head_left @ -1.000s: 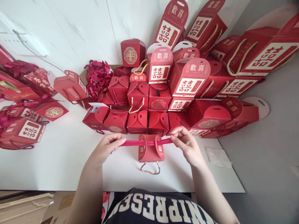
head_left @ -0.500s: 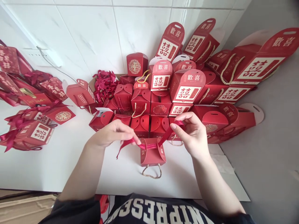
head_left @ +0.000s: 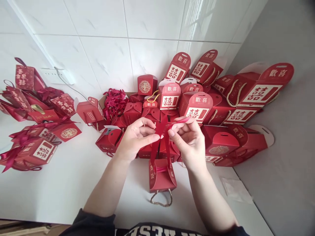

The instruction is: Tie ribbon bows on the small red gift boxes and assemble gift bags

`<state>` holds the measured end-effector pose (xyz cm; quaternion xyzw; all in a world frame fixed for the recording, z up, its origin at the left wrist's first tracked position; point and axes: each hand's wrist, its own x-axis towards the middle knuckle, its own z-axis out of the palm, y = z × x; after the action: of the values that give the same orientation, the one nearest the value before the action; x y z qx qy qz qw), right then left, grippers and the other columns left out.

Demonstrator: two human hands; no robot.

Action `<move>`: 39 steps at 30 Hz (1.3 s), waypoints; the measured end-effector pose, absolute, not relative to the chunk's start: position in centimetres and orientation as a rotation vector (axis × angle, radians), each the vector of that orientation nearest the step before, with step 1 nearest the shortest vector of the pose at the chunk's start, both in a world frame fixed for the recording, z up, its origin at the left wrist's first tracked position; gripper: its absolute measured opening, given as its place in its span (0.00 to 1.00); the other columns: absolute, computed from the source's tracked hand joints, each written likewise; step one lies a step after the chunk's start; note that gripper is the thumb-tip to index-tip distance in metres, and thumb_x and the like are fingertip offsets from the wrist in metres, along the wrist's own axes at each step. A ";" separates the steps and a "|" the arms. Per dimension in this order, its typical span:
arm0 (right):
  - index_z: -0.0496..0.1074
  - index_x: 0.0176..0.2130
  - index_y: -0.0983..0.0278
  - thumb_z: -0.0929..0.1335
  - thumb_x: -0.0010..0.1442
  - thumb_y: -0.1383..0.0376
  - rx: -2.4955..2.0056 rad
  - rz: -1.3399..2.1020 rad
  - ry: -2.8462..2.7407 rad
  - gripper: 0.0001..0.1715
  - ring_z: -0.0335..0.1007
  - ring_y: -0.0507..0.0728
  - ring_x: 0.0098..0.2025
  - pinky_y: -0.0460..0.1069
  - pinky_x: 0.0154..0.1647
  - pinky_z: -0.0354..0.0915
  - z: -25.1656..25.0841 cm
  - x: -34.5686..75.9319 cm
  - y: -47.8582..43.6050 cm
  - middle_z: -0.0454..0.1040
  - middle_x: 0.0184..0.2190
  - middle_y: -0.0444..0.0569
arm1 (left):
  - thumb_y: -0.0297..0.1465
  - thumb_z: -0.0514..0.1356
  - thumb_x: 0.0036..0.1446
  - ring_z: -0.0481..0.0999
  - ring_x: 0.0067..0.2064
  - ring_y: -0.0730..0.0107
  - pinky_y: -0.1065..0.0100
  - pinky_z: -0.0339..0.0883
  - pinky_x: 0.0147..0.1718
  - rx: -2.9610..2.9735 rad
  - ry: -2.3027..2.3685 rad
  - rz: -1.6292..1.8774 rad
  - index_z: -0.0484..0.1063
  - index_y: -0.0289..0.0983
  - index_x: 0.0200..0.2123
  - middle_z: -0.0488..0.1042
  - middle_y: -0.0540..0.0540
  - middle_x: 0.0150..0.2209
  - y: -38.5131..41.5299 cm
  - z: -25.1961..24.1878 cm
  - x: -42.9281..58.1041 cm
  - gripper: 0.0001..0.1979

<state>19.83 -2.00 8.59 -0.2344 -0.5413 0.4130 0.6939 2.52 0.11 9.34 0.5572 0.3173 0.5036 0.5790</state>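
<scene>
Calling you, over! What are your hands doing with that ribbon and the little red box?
Left hand and right hand both pinch the ribbon, crossed above the small box. Box on the table. Nothing blocking.

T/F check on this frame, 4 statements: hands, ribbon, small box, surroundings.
1. Both hands, left hand and right hand, pinch the red ribbon above the small red gift box. True.
2. The ribbon lies flat and horizontal across the box top. False: its two ends are raised and cross above the box.
3. The box has a rope handle on the side nearest the person. True.
4. The loose pile of red ribbons lies right of the box stack. False: it lies left of it, by the wall.
</scene>
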 end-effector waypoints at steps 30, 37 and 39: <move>0.72 0.37 0.61 0.68 0.65 0.59 -0.873 0.922 -1.421 0.08 0.65 0.52 0.32 0.48 0.36 0.63 6.8 20.2 -1.1 0.70 0.30 0.43 | 0.34 0.70 0.50 0.75 0.31 0.75 0.74 0.69 0.32 1.233 0.901 1.176 0.81 0.37 0.30 0.79 0.49 0.29 0.9 7.7 3.8 0.07; 0.74 0.35 0.61 0.69 0.64 0.60 -0.896 0.856 -1.394 0.08 0.65 0.51 0.29 0.47 0.33 0.63 6.7 20.3 -0.9 0.71 0.26 0.42 | 0.35 0.71 0.49 0.76 0.30 0.73 0.73 0.69 0.31 1.209 0.908 1.131 0.82 0.37 0.31 0.80 0.47 0.29 0.9 8.0 3.9 0.08; 0.74 0.34 0.61 0.69 0.63 0.60 -0.901 0.848 -1.379 0.08 0.65 0.51 0.29 0.47 0.32 0.63 6.7 20.3 -0.9 0.71 0.26 0.42 | 0.35 0.71 0.49 0.77 0.30 0.72 0.72 0.70 0.32 1.203 0.904 1.123 0.82 0.37 0.31 0.81 0.47 0.29 0.9 8.0 4.0 0.08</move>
<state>20.30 -0.88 6.67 -0.3887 -0.5951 0.3660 0.6007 3.96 0.94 7.97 0.5169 0.3886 0.4824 0.5908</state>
